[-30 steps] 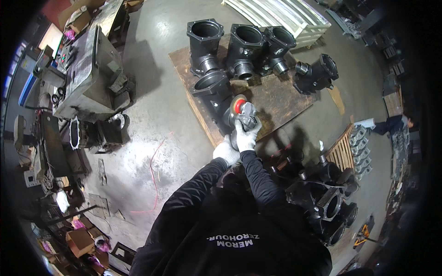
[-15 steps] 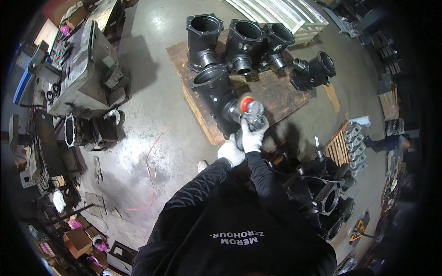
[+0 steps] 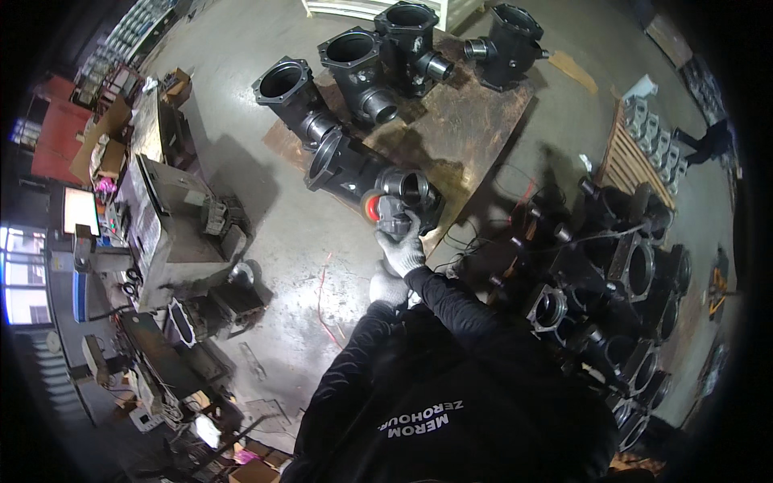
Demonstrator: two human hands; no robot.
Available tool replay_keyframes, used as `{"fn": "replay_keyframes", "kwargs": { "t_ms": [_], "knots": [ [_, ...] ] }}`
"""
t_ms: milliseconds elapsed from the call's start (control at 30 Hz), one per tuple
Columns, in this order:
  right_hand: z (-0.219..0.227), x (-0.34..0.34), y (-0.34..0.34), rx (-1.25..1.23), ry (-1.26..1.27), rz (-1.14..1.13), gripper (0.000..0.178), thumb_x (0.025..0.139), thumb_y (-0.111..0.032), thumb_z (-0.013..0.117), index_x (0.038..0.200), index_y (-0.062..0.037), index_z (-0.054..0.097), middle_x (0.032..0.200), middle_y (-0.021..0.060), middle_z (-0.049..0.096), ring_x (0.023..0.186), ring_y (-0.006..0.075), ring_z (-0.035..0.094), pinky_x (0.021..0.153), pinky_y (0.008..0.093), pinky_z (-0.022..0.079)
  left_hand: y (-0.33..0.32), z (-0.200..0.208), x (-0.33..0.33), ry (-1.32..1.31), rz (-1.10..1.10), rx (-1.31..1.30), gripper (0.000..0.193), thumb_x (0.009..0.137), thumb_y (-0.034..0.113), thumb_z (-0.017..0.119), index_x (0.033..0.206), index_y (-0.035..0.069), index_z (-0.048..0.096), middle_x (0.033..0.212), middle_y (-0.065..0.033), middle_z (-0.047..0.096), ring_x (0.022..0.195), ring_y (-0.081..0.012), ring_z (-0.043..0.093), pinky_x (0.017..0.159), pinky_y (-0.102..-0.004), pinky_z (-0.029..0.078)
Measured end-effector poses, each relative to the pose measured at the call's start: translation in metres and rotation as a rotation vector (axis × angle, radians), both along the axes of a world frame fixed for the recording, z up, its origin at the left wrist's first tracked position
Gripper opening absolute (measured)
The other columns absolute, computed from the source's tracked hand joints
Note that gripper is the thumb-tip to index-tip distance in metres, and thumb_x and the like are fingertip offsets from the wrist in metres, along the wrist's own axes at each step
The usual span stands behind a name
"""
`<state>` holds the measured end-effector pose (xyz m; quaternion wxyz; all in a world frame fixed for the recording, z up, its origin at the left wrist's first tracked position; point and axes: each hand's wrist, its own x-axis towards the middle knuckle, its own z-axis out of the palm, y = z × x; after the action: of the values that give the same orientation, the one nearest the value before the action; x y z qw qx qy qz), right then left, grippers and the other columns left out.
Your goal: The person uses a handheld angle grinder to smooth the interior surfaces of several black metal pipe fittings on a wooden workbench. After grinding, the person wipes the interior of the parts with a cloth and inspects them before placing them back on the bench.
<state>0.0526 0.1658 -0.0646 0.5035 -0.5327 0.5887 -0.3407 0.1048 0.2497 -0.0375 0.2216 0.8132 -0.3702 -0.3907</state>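
A black cast-metal pipe body (image 3: pixel 346 165) lies on its side near me, its short round outlet pointing my way. Against the left of that outlet is an angle grinder (image 3: pixel 393 219) with a red and tan disc (image 3: pixel 372 207). My right hand (image 3: pixel 401 249), in a pale work glove, is wrapped round the grinder just behind its head. Lower down, my gloved left hand (image 3: pixel 388 288) is closed around the grinder's rear body, which is mostly hidden by the gloves. Whether the disc touches the metal is hard to make out.
Several more black pipe bodies (image 3: pixel 352 60) stand on a wooden board (image 3: pixel 475 137) beyond. Many castings (image 3: pixel 636 274) crowd the floor at right, near a slatted wooden pallet (image 3: pixel 640 165). A metal cabinet (image 3: pixel 177 193) stands left. A thin red cord (image 3: pixel 324 298) lies on the floor.
The grinder has moved from the outlet's right side to its left, both hands going with it. My view has turned, so the castings at right show more fully.
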Motion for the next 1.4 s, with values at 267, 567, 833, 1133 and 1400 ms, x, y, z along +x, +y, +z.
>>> {"fn": "replay_keyframes", "kwargs": {
  "t_ms": [267, 567, 833, 1133, 1400],
  "knots": [
    [-0.01, -0.04, 0.035, 0.071, 0.093, -0.084, 0.096, 0.081, -0.048, 0.08, 0.151, -0.0195, 0.022, 0.113, 0.0271, 0.069, 0.103, 0.0441, 0.069, 0.089, 0.0513, 0.054, 0.052, -0.121, -0.023, 0.347, -0.028, -0.225, 0.081, 0.08, 0.051, 0.079, 0.13, -0.003, 0.046, 0.112, -0.0231, 0.07, 0.105, -0.0378, 0.07, 0.09, -0.0444, 0.055],
    [-0.066, -0.105, 0.041, 0.339, 0.151, -0.313, 0.095, 0.078, -0.033, 0.087, 0.148, -0.0111, 0.026, 0.121, 0.0191, 0.062, 0.106, 0.0329, 0.064, 0.091, 0.0441, 0.052, 0.046, -0.137, -0.065, 0.314, -0.227, 0.055, 0.062, 0.082, 0.035, 0.08, 0.124, -0.001, 0.053, 0.113, -0.0203, 0.071, 0.108, -0.0323, 0.069, 0.093, -0.0425, 0.053],
    [-0.125, -0.116, 0.019, 0.323, 0.083, -0.382, 0.095, 0.077, -0.041, 0.086, 0.146, -0.0109, 0.028, 0.109, 0.0212, 0.069, 0.097, 0.0378, 0.069, 0.083, 0.0458, 0.055, 0.004, -0.128, -0.091, 0.294, -0.213, 0.198, 0.058, 0.078, 0.027, 0.084, 0.119, -0.004, 0.055, 0.108, -0.02, 0.072, 0.105, -0.0318, 0.069, 0.089, -0.0413, 0.054],
    [-0.14, -0.111, -0.047, 0.314, 0.154, -0.425, 0.093, 0.076, -0.057, 0.081, 0.14, -0.0127, 0.029, 0.089, 0.0251, 0.072, 0.085, 0.0469, 0.07, 0.072, 0.054, 0.056, -0.062, -0.156, -0.074, 0.172, -0.446, 0.152, 0.053, 0.078, 0.021, 0.083, 0.113, -0.005, 0.052, 0.108, -0.0198, 0.07, 0.102, -0.0282, 0.068, 0.086, -0.0385, 0.054],
    [-0.131, -0.12, -0.003, 0.309, 0.012, -0.422, 0.087, 0.077, -0.038, 0.086, 0.14, -0.0067, 0.036, 0.114, 0.0209, 0.069, 0.107, 0.0372, 0.068, 0.09, 0.0447, 0.055, -0.029, -0.131, -0.088, 0.187, -0.316, 0.306, 0.045, 0.084, 0.018, 0.077, 0.113, -0.005, 0.051, 0.107, -0.02, 0.069, 0.103, -0.0299, 0.067, 0.089, -0.0414, 0.053]
  ]
}}
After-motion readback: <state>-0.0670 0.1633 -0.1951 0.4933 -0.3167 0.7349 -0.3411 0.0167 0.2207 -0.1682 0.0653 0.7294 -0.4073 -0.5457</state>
